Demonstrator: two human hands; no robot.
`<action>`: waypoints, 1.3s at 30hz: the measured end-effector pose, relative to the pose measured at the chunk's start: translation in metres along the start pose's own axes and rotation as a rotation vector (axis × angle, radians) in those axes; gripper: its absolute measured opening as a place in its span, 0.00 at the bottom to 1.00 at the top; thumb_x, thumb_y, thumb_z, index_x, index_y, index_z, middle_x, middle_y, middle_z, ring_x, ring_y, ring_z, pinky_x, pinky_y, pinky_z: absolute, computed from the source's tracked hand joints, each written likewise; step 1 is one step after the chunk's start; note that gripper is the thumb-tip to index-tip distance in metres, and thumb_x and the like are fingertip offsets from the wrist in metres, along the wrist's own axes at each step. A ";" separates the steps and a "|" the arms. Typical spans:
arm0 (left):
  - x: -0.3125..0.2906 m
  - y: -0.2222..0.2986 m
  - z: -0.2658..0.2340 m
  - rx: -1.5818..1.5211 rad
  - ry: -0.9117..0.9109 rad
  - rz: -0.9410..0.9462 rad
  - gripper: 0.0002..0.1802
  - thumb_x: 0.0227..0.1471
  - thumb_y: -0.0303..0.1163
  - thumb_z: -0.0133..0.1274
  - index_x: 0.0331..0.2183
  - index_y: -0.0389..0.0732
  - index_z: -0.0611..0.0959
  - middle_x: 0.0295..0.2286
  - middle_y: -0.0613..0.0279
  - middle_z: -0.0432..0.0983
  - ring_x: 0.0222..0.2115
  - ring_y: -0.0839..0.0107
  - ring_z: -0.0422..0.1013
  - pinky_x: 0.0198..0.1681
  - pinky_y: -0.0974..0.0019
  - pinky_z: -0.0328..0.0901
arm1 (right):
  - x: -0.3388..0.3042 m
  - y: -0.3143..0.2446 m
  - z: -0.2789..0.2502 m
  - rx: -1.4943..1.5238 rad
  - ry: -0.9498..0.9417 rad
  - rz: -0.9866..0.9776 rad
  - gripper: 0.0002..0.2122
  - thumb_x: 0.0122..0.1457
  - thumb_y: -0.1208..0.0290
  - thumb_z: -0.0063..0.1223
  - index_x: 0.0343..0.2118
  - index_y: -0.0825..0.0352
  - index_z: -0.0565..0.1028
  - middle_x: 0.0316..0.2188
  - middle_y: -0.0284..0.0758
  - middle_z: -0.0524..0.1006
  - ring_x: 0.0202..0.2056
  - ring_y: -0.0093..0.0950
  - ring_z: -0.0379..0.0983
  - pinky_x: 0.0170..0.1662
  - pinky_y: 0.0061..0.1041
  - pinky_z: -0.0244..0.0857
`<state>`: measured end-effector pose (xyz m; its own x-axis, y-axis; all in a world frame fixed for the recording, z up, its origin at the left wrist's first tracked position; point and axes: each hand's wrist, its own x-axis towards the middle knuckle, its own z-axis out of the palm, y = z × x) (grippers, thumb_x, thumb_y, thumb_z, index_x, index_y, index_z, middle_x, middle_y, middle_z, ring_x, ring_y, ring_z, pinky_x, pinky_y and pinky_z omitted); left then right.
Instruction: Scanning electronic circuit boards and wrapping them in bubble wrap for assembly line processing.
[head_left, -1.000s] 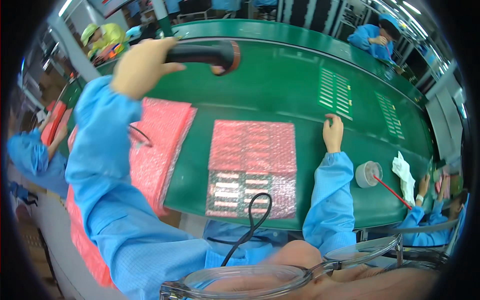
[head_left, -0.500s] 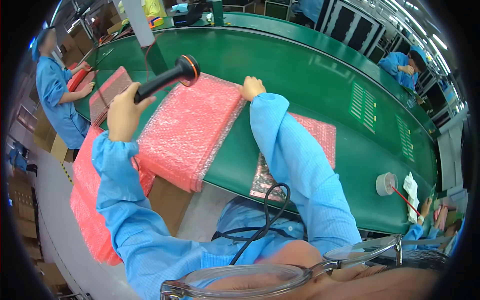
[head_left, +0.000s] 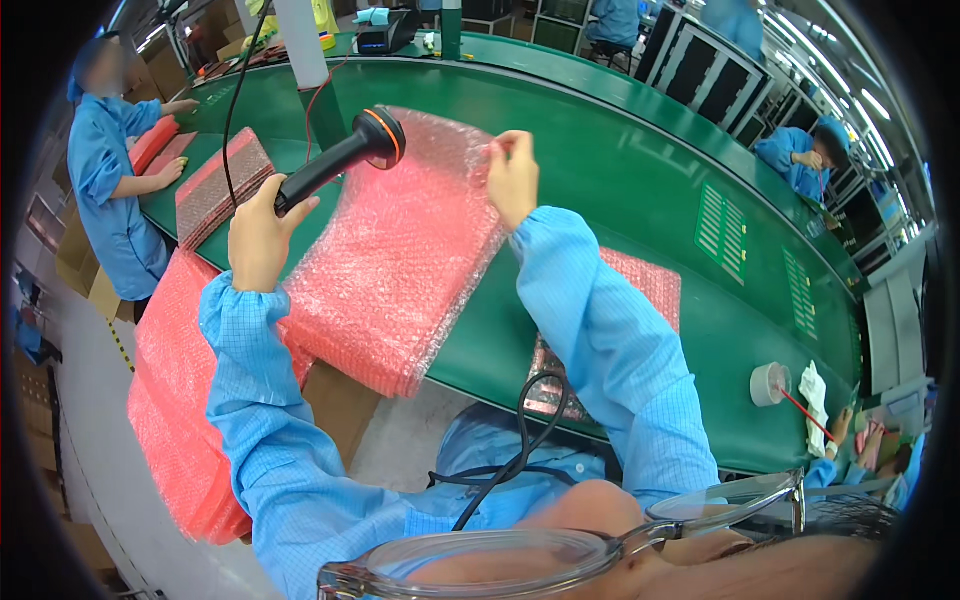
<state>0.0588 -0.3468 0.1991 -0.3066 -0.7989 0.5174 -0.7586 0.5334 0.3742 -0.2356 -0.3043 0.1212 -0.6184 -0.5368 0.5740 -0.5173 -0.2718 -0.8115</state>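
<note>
In my left hand [head_left: 260,240] is a black handheld barcode scanner [head_left: 345,158] with an orange ring, its head tilted over the pink bubble wrap. My right hand [head_left: 513,180] pinches the far right corner of a sheet of pink bubble wrap [head_left: 390,240] and holds it raised. The rest of that wrap lies in layers on the green bench and hangs over its near edge. A lower pink bubble-wrap heap [head_left: 180,400] hangs down beside my left forearm. Under my right forearm, another bubble-wrapped piece [head_left: 645,285] lies partly hidden.
A stack of wrapped packs [head_left: 225,185] lies at left, near a co-worker in blue [head_left: 115,190]. Green circuit panels [head_left: 722,232], a clear tub [head_left: 768,384] with a red stick and a white cloth [head_left: 816,405] lie on the right. A black cable [head_left: 525,440] loops before me.
My right hand has lifted the far right corner of the pink bubble wrap, so the sheet now curves upward. My left hand with the scanner has shifted slightly.
</note>
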 end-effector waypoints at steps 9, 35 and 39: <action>0.001 -0.007 -0.006 -0.018 0.223 -0.006 0.23 0.42 0.45 0.58 0.38 0.41 0.76 0.23 0.51 0.75 0.25 0.55 0.73 0.26 0.58 0.64 | 0.043 -0.035 -0.074 0.449 0.414 0.296 0.11 0.54 0.72 0.51 0.38 0.69 0.65 0.29 0.36 0.72 0.26 0.23 0.69 0.27 0.22 0.66; -0.015 0.010 0.095 -0.155 -0.045 0.121 0.21 0.40 0.36 0.60 0.39 0.42 0.74 0.27 0.50 0.74 0.28 0.53 0.72 0.30 0.58 0.65 | -0.011 0.185 -0.485 -1.225 0.468 0.743 0.27 0.45 0.50 0.56 0.40 0.70 0.69 0.41 0.49 0.71 0.44 0.46 0.67 0.45 0.40 0.62; 0.012 0.028 0.064 -0.198 -0.086 0.109 0.18 0.42 0.38 0.59 0.36 0.41 0.76 0.23 0.51 0.73 0.24 0.56 0.70 0.27 0.60 0.63 | 0.010 0.178 -0.382 -1.078 0.344 0.616 0.31 0.42 0.46 0.56 0.41 0.71 0.70 0.39 0.49 0.73 0.42 0.46 0.69 0.44 0.40 0.64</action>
<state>-0.0031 -0.3590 0.1664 -0.4346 -0.7496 0.4992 -0.5936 0.6553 0.4672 -0.5599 -0.0529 0.0247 -0.9612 -0.0660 0.2680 -0.2080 0.8116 -0.5459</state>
